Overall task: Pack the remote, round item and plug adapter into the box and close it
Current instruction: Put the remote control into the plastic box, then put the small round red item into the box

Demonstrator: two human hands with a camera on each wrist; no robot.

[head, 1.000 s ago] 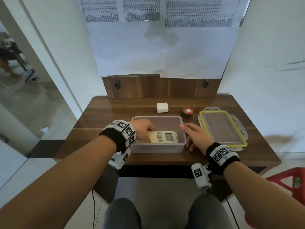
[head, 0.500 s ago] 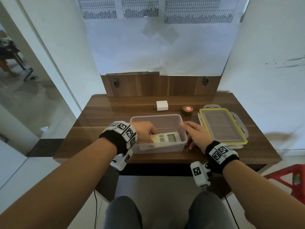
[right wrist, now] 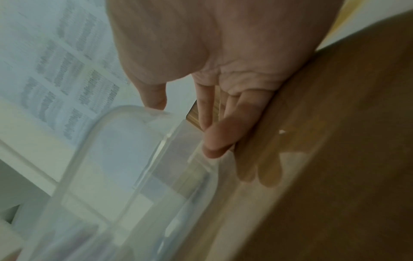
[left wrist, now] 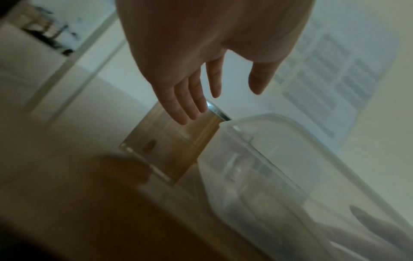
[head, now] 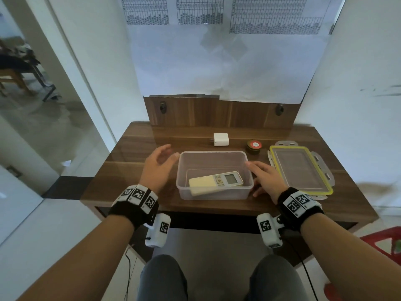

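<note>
The cream remote [head: 216, 183] lies inside the clear plastic box [head: 214, 154] near its front wall. My left hand [head: 159, 162] hovers open just left of the box, fingers straight and empty [left wrist: 201, 88]. My right hand [head: 263, 174] rests against the box's right wall with its thumb on the rim [right wrist: 156, 102], fingers straight. The white plug adapter [head: 221, 139] sits behind the box. To its right stands the round item [head: 253, 146], a dark tin with a red top. The yellow-rimmed lid [head: 300, 170] lies flat right of the box.
The wooden table [head: 134, 161] has a raised back panel [head: 221, 114] against the wall. A glass partition stands to the left, and a red stool [head: 386, 240] sits on the floor at the right. My knees are under the table's front edge.
My left hand has let go of the remote and drawn out of the box to its left. The remote now lies in the box. The right hand stays at the box's right side.
</note>
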